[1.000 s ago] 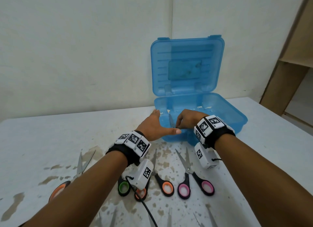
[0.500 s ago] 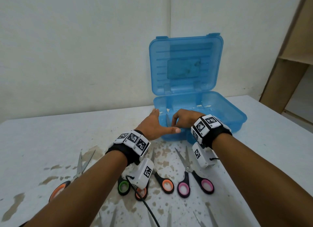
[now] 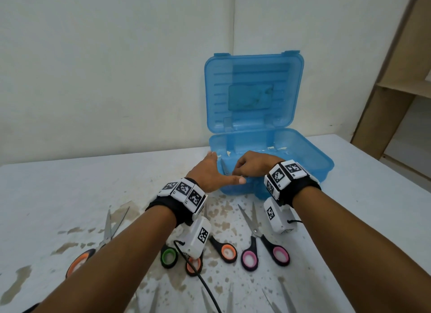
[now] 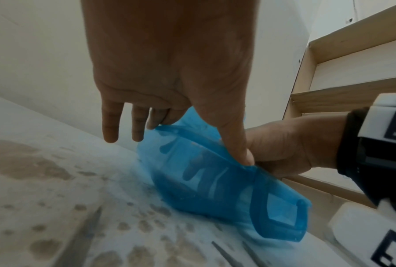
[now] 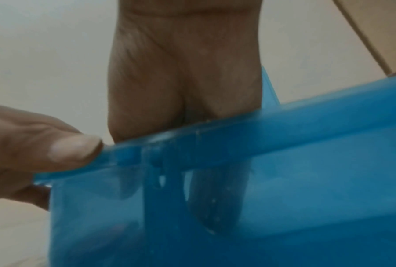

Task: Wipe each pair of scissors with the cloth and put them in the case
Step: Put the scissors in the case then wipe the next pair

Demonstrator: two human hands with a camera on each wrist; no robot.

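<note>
Over the case [image 3: 310, 163], both hands have barely shifted.

The head camera looks forward and down over both forearms at the blue case [image 3: 303, 154]. Each wrist camera sits very close, low beside the case's front wall; all 3 share that rim
</note>
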